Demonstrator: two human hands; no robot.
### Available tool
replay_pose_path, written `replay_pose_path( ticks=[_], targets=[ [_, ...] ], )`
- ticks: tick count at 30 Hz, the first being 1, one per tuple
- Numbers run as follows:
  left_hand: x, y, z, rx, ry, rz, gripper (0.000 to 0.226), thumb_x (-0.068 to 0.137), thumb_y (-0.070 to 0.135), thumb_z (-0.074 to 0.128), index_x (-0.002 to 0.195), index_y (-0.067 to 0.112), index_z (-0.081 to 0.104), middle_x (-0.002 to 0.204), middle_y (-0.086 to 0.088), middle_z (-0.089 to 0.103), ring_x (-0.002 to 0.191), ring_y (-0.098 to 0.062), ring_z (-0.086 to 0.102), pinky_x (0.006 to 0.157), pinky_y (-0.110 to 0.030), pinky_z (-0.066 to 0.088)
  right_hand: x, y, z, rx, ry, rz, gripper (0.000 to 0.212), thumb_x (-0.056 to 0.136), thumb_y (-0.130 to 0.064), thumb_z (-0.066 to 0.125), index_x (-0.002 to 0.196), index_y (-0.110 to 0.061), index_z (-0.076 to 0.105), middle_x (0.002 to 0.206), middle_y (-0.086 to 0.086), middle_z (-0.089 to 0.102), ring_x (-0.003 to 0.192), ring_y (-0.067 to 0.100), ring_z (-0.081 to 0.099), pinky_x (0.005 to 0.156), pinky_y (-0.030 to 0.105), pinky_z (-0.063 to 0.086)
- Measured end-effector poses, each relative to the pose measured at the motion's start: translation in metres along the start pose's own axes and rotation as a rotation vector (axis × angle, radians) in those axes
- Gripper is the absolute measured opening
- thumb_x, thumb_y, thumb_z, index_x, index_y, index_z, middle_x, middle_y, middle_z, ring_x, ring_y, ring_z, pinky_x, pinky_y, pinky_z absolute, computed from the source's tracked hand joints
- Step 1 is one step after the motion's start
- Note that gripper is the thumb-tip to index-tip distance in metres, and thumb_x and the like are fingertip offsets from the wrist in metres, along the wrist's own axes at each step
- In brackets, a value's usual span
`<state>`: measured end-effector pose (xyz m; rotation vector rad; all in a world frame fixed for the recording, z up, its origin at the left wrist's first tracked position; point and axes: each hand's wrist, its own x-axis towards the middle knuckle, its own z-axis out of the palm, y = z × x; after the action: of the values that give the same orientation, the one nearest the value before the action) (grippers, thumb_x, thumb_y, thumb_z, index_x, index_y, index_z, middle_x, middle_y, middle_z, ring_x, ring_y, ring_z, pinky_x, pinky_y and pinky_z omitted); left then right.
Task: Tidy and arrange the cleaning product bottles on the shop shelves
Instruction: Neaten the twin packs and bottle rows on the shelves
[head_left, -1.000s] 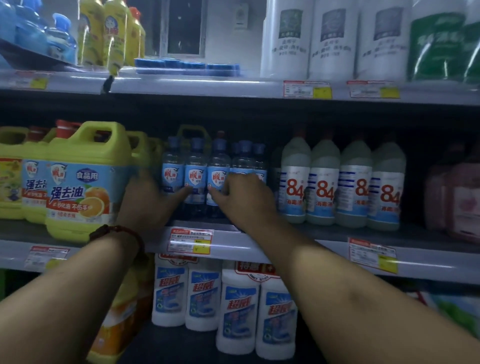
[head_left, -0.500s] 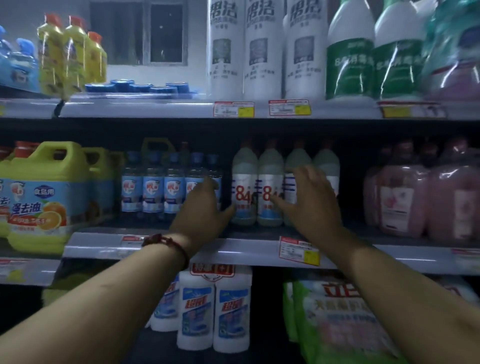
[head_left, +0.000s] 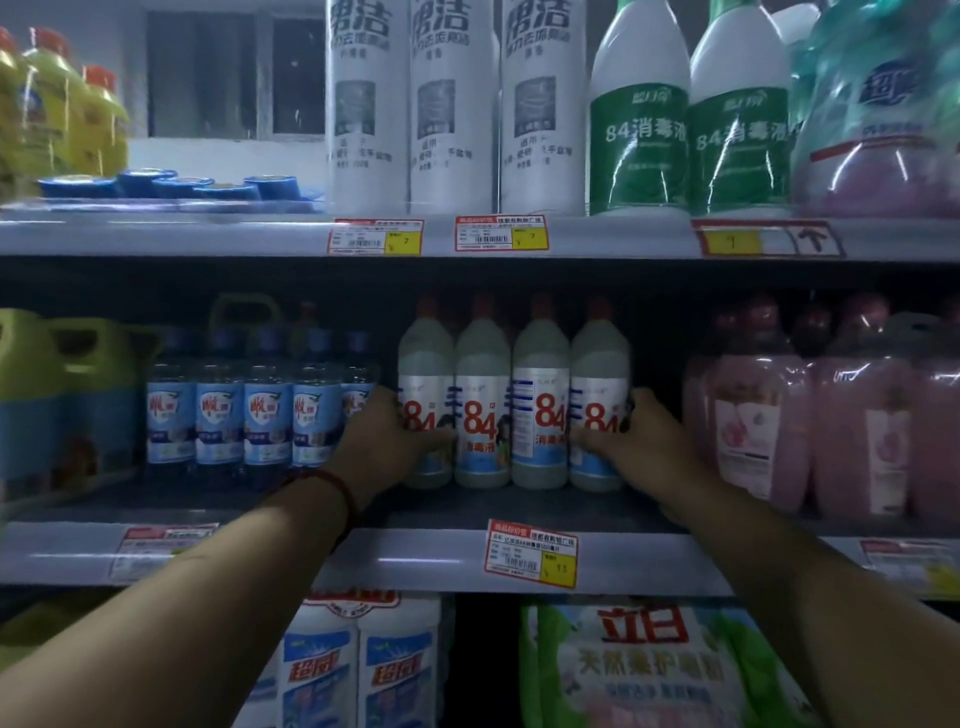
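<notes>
Head view: four white plastic "84" bottles (head_left: 511, 415) lined on a grey shelf (head_left: 431, 558).
Left hand (head_left: 387, 441) grips the leftmost bottle (head_left: 426, 364), right hand (head_left: 644, 447) the rightmost bottle (head_left: 597, 364).

I read red "84" on four white bottles (head_left: 537, 415) on middle shelf (head_left: 415, 558); "消毒液" beneath it on two inner ones. Green-label bottles (head_left: 639, 135) on top shelf (head_left: 156, 236): "84消毒液". Upper price tags (head_left: 501, 234): "7" each on yellow patch. Lower price tag (head_left: 531, 553): "13". Bag (head_left: 644, 670) under middle shelf: "立白". Other print too blurred for me.
</notes>
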<state>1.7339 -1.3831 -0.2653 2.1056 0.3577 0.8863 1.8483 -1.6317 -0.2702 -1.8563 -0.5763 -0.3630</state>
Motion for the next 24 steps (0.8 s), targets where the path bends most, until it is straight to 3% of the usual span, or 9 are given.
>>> replay_pose_path(
  ticks=[9,13,15,18,20,22,24],
  targets=[
    [-0.007,0.005,-0.008,-0.018,-0.1,0.005,0.05,0.08,0.028,0.086,0.119,0.015,0.058,0.118,-0.003,0.07,0.108,-0.021,0.066,0.09,-0.037,0.058,-0.004,0.0,-0.01,-0.029,0.011,-0.003,0.058,0.08,-0.018,0.084,0.121,-0.017,0.043,0.112,0.001,0.06,0.093,0.016,0.06,0.068,0.025,0.048],
    [-0.013,0.011,-0.002,-0.019,-0.124,0.031,0.059,0.078,0.034,0.087,0.124,0.013,0.057,0.12,-0.003,0.069,0.111,-0.021,0.067,0.095,-0.042,0.058,-0.007,-0.001,-0.012,-0.101,0.056,-0.078,0.072,0.078,-0.02,0.086,0.132,-0.014,0.039,0.115,-0.001,0.056,0.098,0.016,0.06,0.07,0.024,0.047],
    [-0.017,0.016,0.003,-0.023,-0.115,0.046,0.053,0.078,0.034,0.087,0.118,0.018,0.055,0.118,0.0,0.068,0.11,-0.02,0.066,0.096,-0.04,0.057,-0.006,0.001,-0.008,-0.132,0.138,-0.126,0.076,0.074,-0.024,0.089,0.132,-0.014,0.042,0.12,0.003,0.057,0.103,0.02,0.063,0.074,0.027,0.049],
    [-0.021,0.022,0.012,-0.044,-0.136,0.056,0.05,0.078,0.033,0.088,0.114,0.019,0.056,0.118,0.001,0.068,0.109,-0.018,0.065,0.096,-0.035,0.056,-0.006,-0.001,-0.003,-0.21,0.291,-0.172,0.08,0.073,-0.033,0.088,0.134,-0.013,0.041,0.129,0.013,0.055,0.114,0.031,0.06,0.089,0.043,0.054],
    [-0.022,0.025,0.019,-0.067,-0.144,0.069,0.058,0.077,0.033,0.089,0.122,0.015,0.059,0.121,-0.001,0.07,0.108,-0.018,0.067,0.096,-0.035,0.057,-0.007,-0.004,-0.002,-0.284,0.355,-0.202,0.092,0.075,-0.037,0.086,0.145,-0.012,0.031,0.138,0.02,0.048,0.124,0.039,0.051,0.101,0.052,0.049],
    [-0.025,0.031,0.027,-0.105,-0.174,0.085,0.052,0.078,0.029,0.088,0.118,0.015,0.058,0.118,0.001,0.068,0.106,-0.016,0.065,0.095,-0.033,0.056,-0.01,-0.01,-0.001,-0.357,0.383,-0.247,0.104,0.079,-0.034,0.083,0.155,-0.011,0.016,0.148,0.021,0.036,0.134,0.042,0.039,0.11,0.053,0.041],
    [-0.028,0.038,0.039,-0.123,-0.186,0.107,0.047,0.08,0.028,0.087,0.113,0.017,0.056,0.114,0.003,0.066,0.105,-0.016,0.064,0.096,-0.034,0.055,-0.016,-0.016,0.0,-0.425,0.418,-0.316,0.103,0.081,-0.03,0.081,0.156,-0.013,0.013,0.153,0.019,0.025,0.138,0.042,0.031,0.113,0.053,0.038]
  ],
)
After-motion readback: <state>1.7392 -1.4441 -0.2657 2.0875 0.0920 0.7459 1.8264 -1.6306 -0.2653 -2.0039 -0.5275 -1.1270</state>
